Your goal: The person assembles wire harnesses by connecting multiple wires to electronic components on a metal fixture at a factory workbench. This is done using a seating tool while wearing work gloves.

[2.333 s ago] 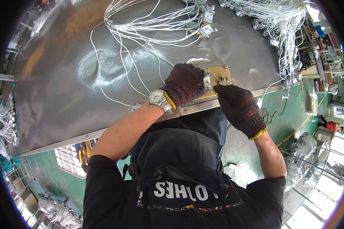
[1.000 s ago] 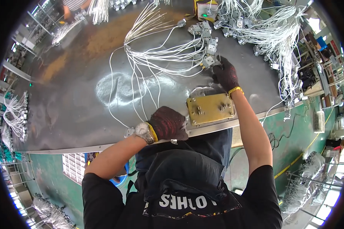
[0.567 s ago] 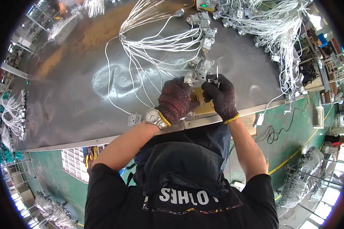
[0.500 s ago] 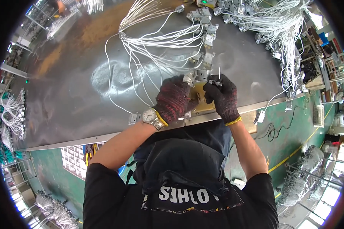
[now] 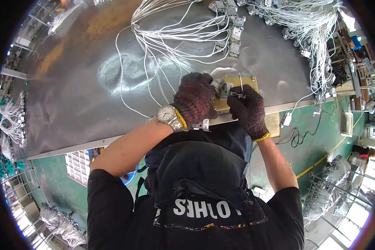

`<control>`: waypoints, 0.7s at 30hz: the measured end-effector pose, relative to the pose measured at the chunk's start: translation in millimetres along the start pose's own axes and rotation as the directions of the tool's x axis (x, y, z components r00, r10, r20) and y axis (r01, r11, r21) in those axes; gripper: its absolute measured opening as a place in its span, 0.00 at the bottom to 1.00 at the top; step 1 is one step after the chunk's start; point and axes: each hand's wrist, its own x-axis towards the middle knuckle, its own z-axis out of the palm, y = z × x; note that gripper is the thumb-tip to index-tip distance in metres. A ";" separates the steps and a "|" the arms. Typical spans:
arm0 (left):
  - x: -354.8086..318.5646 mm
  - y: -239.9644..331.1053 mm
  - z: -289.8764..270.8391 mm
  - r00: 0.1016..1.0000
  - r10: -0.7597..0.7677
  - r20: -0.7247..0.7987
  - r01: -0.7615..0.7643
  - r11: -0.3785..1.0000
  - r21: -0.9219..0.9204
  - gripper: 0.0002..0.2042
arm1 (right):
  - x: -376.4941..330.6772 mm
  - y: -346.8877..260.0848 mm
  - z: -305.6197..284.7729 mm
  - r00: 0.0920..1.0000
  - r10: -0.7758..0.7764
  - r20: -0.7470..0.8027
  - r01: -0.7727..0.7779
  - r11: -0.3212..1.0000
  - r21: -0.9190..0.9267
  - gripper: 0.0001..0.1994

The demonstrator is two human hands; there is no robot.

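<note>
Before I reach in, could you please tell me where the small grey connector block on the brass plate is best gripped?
Grip the connector block by its two side faces, coming from the near table edge: its white wires trail off the far side, and the left hand and right hand already close in from this side.

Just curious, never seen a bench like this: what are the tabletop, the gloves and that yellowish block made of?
The tabletop looks like bare sheet metal: grey, dull, with smeared reflections. The gloves on the left hand and right hand look like knitted yarn, dark and speckled, with yellow cuffs. The yellowish block may be brass or coated metal; its flat sheen suggests so, though I can't be sure.
</note>
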 end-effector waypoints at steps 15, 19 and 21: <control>14.1 -2.2 19.8 0.992 0.018 -0.122 -0.025 0.998 -0.058 0.23 | 5.5 19.5 -6.6 0.957 -0.279 0.077 0.289 0.912 -0.290 0.09; 13.9 -2.6 23.2 0.989 0.004 -0.146 -0.009 0.999 -0.035 0.22 | 3.7 11.6 -6.7 0.965 -0.244 0.091 0.261 0.923 -0.282 0.09; 11.7 -3.1 27.5 0.975 0.047 -0.217 -0.061 0.996 -0.061 0.21 | 3.1 11.6 -9.3 0.978 -0.190 0.089 0.207 0.940 -0.272 0.09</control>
